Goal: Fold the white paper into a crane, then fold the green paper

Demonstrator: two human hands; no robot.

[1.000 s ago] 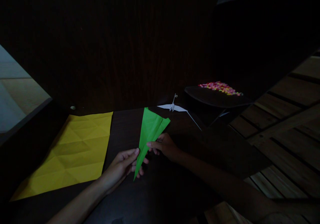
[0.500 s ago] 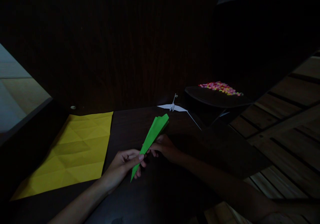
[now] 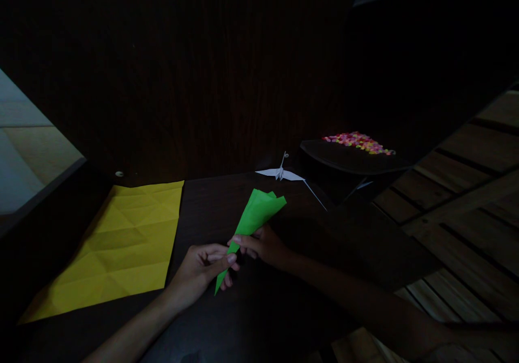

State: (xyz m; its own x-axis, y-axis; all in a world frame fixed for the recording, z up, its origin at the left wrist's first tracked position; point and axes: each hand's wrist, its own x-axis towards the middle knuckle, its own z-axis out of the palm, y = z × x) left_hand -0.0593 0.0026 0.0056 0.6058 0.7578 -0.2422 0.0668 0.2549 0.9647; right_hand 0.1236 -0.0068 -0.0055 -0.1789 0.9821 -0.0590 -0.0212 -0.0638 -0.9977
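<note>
A folded sheet of green paper [image 3: 259,212] is held up between my two hands, its narrow point down and its wide end spread at the top. My left hand [image 3: 206,268] pinches it near the lower point, thumb on the front face. Higher up, my right hand [image 3: 259,244] grips the right edge with the thumb in front; its other fingers are partly hidden behind the paper. To the left lies a creased yellow paper sheet [image 3: 133,238]. Beyond my hands, a white paper crane [image 3: 279,174] rests by the back panel.
A dark corner shelf [image 3: 348,160] at the right bears a pile of small pink, red and yellow pieces [image 3: 359,142]. The dark back panel [image 3: 223,81] rises behind the tabletop [image 3: 214,203]. Wooden slats [image 3: 466,168] show at the right.
The green paper's upper end has spread wider and swung to the right. My right thumb has come round onto the paper's front. My left hand has barely moved.
</note>
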